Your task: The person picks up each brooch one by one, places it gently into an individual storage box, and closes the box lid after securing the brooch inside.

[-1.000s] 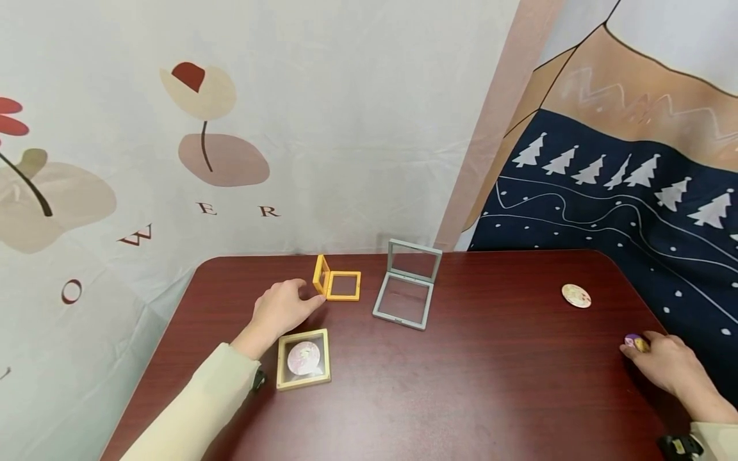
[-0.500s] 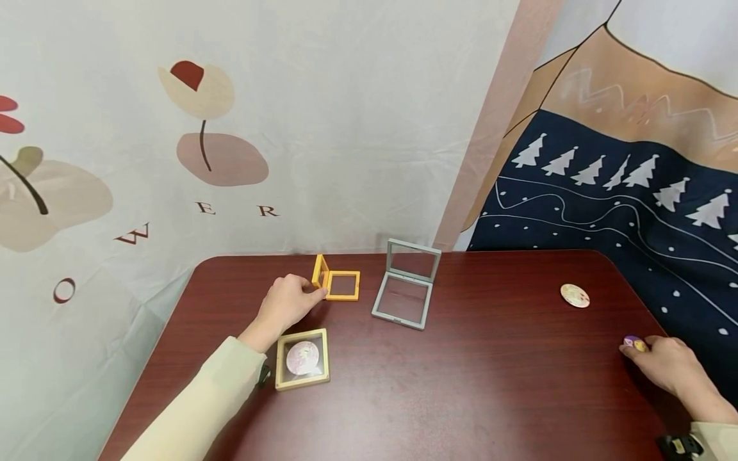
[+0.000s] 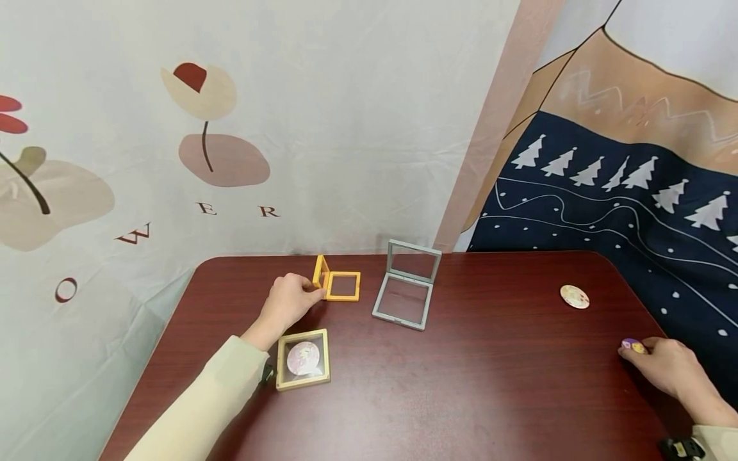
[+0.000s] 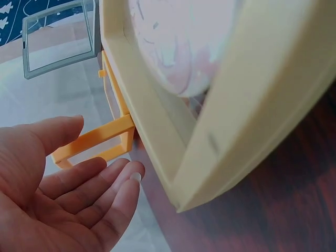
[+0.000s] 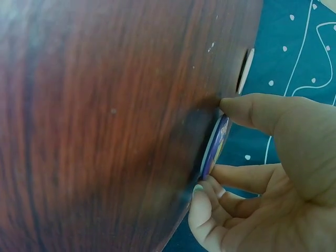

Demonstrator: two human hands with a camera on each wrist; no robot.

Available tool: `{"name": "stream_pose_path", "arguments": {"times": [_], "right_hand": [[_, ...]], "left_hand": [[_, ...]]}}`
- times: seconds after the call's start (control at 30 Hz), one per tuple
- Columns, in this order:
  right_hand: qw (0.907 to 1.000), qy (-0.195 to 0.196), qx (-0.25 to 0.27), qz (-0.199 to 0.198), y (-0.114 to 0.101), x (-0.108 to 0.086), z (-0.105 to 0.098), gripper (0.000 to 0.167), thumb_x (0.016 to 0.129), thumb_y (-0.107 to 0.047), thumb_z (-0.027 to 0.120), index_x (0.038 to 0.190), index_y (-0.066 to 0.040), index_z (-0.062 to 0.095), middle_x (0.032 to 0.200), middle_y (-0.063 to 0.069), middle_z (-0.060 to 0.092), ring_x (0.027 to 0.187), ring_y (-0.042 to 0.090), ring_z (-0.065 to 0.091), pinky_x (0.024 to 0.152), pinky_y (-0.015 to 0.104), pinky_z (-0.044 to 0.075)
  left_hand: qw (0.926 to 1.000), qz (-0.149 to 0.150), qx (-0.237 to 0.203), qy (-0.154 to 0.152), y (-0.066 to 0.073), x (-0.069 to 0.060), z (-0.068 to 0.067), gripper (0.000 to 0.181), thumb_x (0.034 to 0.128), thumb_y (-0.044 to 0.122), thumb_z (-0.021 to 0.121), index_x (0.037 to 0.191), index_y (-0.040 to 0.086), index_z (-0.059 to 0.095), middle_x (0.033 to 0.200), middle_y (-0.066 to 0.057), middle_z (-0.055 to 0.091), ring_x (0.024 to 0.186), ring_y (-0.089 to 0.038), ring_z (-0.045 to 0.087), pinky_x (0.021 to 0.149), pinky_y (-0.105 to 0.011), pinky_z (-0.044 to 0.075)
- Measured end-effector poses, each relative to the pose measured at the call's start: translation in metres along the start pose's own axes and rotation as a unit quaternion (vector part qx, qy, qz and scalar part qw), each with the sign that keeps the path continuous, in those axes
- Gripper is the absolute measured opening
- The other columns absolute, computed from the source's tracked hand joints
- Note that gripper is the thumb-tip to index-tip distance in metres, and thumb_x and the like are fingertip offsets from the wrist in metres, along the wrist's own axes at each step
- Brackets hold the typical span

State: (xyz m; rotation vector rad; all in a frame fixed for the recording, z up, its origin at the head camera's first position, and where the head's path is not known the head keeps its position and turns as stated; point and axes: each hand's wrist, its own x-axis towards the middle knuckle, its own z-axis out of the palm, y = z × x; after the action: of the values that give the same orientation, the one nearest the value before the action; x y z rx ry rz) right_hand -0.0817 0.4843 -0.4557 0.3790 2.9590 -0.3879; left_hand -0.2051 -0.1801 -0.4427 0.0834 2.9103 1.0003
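My left hand (image 3: 288, 301) is beside a small yellow frame case (image 3: 344, 286), its thumb near the hinge corner and its fingers left of the raised lid. In the left wrist view the yellow lid (image 4: 102, 134) shows between the loosely bent fingers and thumb, with a visible gap. At the far right, my right hand (image 3: 669, 362) pinches a purple and yellow round badge (image 3: 634, 346) by its edge, between thumb and index finger. The badge stays at the tabletop in the right wrist view.
A pale yellow case (image 3: 303, 387) with a pinkish disc inside lies near my left wrist. A grey frame case (image 3: 426, 307) stands with its lid raised, right of the yellow one. Another round badge (image 3: 574, 296) lies on the dark red table (image 3: 490, 358), farther back. Printed cloth (image 3: 346, 128) hangs behind.
My left hand has moved slightly forward and right, closer to the yellow case's lid. My right hand and the badge have hardly moved.
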Motion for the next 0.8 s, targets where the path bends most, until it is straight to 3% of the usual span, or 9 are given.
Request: {"name": "stream_pose_path", "arguments": {"times": [0.27, 0.5, 0.7, 0.8], "right_hand": [[0.9976, 0.056, -0.002, -0.04, -0.003, 0.0, 0.001, 0.048, 0.095, -0.028, 0.066, 0.093, 0.02, 0.061, 0.081, 0.031, 0.064, 0.075, 0.043, 0.058, 0.071, 0.062, 0.047], [0.9948, 0.09, 0.002, -0.048, -0.011, -0.002, 0.0, 0.049, 0.094, -0.025, 0.069, 0.098, 0.023, 0.061, 0.086, 0.037, 0.062, 0.081, 0.05, 0.057, 0.073, 0.065, 0.046], [0.9911, 0.113, 0.01, -0.07, -0.02, -0.004, -0.002, 0.039, 0.093, -0.022, 0.071, 0.091, 0.016, 0.064, 0.076, 0.027, 0.062, 0.075, 0.043, 0.056, 0.069, 0.062, 0.046], [0.9893, 0.123, 0.007, -0.079, -0.025, -0.006, -0.004, 0.042, 0.093, -0.021, 0.072, 0.096, 0.02, 0.063, 0.083, 0.033, 0.061, 0.079, 0.047, 0.056, 0.072, 0.065, 0.046]], "left_hand": [[0.9999, 0.011, 0.008, 0.004, 0.001, 0.003, 0.003, 0.019, 0.0944, 0.023, 0.079, 0.092, 0.005, 0.082, 0.078, -0.002, 0.074, 0.066, -0.018, 0.058, 0.063, -0.034, 0.048], [0.9995, 0.023, 0.015, 0.013, 0.002, 0.004, 0.004, 0.014, 0.0939, 0.018, 0.079, 0.086, 0.006, 0.081, 0.078, -0.003, 0.075, 0.069, -0.019, 0.063, 0.068, -0.038, 0.052], [0.9997, 0.024, 0.005, 0.008, 0.002, 0.004, 0.003, 0.014, 0.0944, 0.014, 0.078, 0.084, 0.006, 0.081, 0.077, -0.004, 0.075, 0.067, -0.018, 0.063, 0.066, -0.036, 0.052], [0.9997, 0.023, -0.002, 0.005, 0.002, 0.003, 0.003, 0.013, 0.0934, 0.014, 0.079, 0.083, 0.005, 0.081, 0.078, -0.004, 0.076, 0.068, -0.018, 0.063, 0.068, -0.037, 0.052]]}}
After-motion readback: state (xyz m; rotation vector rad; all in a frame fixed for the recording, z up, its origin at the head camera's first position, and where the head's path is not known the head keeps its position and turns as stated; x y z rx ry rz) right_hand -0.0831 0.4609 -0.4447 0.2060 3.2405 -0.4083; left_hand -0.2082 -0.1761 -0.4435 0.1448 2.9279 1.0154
